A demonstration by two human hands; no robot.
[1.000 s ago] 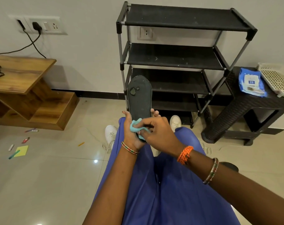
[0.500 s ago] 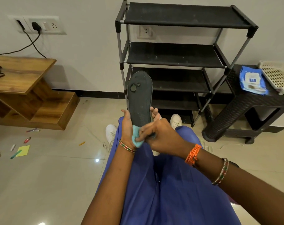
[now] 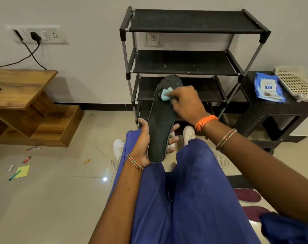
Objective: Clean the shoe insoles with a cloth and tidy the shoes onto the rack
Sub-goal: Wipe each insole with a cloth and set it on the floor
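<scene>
One insole; one cloth — touching

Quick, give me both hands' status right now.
Left hand: grips the heel end of the black foam insole.
Right hand: pinches the small turquoise cloth, pressing it against the insole's toe end.

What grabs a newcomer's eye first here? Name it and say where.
In the centre, the left hand holds a black insole upright by its heel, while the right hand presses a small teal cloth against its toe end. Behind stands a black rack with bare shelves, and white shoes sit on the floor at its foot.
</scene>
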